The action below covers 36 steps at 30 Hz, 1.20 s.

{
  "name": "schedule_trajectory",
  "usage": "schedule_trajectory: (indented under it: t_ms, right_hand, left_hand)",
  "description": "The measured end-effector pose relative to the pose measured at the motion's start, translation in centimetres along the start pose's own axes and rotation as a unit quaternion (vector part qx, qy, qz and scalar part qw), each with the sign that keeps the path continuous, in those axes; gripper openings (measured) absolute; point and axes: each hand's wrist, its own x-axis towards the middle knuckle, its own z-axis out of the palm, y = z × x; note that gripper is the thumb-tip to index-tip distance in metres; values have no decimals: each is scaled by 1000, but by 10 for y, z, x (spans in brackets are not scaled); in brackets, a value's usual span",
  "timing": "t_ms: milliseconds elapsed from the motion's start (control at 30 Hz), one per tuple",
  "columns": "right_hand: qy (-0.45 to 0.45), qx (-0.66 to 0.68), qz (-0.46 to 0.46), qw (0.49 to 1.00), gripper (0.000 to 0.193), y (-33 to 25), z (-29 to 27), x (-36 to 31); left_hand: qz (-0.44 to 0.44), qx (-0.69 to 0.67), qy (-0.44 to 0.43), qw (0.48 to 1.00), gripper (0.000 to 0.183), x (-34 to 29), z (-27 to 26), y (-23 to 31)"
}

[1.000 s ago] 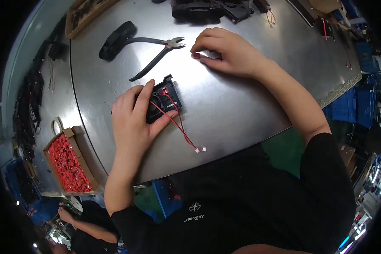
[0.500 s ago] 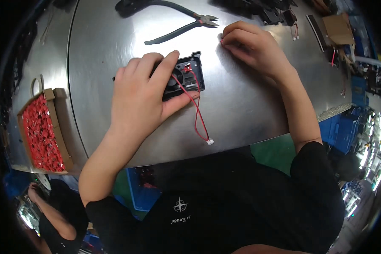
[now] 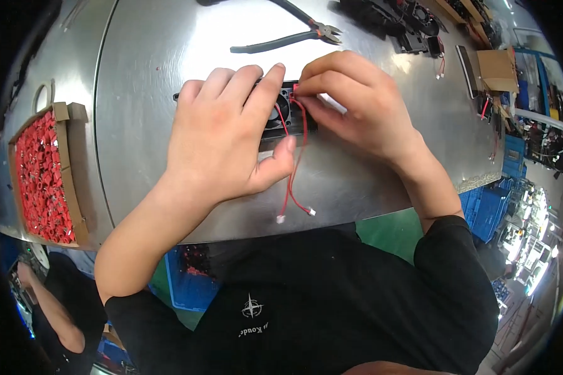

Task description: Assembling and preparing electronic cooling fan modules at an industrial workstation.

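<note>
My left hand [image 3: 222, 125] lies over a black plastic fan housing [image 3: 291, 128], fingers wrapped across its far side and thumb at its near edge. Part of a small black fan [image 3: 273, 117] shows between thumb and forefinger. Thin red wires [image 3: 303, 134] run from the housing toward me, ending in two small white connectors [image 3: 311, 212]. At the housing's right end, my right hand [image 3: 356, 103] pinches a small red part [image 3: 296, 89] against it; the fingertips partly hide that part. Beyond the hands lie diagonal cutters [image 3: 322, 31] with dark handles.
A cardboard box [image 3: 78, 212] of small red parts stands at the left, near a tape-like ring [image 3: 42, 97]. Black fan assemblies [image 3: 413, 28] lie at the far right, near an open carton [image 3: 497, 70]. Another person's arm [image 3: 53, 306] shows at lower left.
My right hand has come left and nearer, bringing the small red part to the housing. The left hand stays on the housing, and a second white connector now shows. The whole view has shifted slightly.
</note>
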Motion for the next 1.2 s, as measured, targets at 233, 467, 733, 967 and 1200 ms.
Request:
schedule_trajectory:
  t_ms: [233, 467, 733, 967, 1200]
  right_hand:
    - [26, 56, 32, 998, 25, -7, 9, -7]
    - [37, 35, 24, 998, 24, 4, -10, -4]
    - [16, 34, 6, 999, 24, 2, -3, -6]
    - [5, 6, 25, 1000, 25, -5, -3, -7]
    - [-128, 46, 212, 968, 32, -30, -14, -13]
  left_hand:
    - [-34, 11, -39, 999, 79, 1, 0, 6]
    - [-47, 12, -37, 998, 79, 2, 2, 11]
    - [-47, 19, -45, 998, 83, 3, 5, 12]
    - [-44, 18, -34, 998, 83, 5, 6, 12]
    - [-52, 20, -47, 997, 83, 3, 5, 9]
